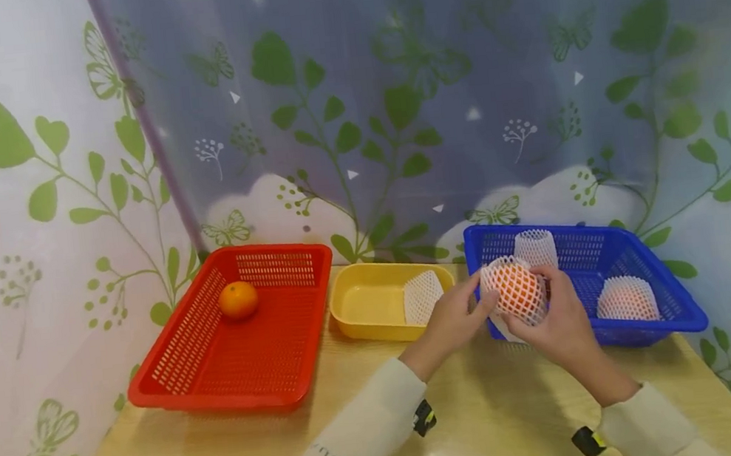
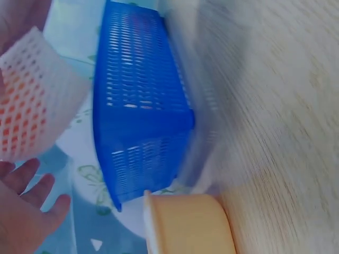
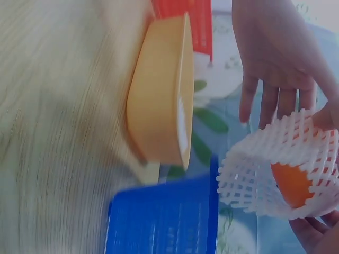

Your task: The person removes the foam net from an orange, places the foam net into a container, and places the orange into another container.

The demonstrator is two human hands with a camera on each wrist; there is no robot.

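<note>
An orange (image 3: 294,185) sits inside a white foam net sleeve (image 1: 512,290), held over the near left corner of the blue basket (image 1: 643,258). My right hand (image 1: 565,318) grips the netted orange from the right side. On the other side, my left hand (image 1: 449,319) pinches the sleeve's edge with its thumb, and its other fingers stretch out behind the net. In the right wrist view the sleeve's open end shows bare orange peel. Inside the blue basket lie a netted fruit (image 1: 627,299) and another white foam net (image 1: 535,247), whose contents I cannot tell.
At the left stands a red basket (image 1: 243,400) with a bare orange (image 1: 238,301) in it. Between the baskets sits a yellow tray (image 1: 362,325) holding a loose foam net (image 1: 423,298). All stand on a wooden table (image 1: 493,423) before a patterned curtain (image 1: 361,184).
</note>
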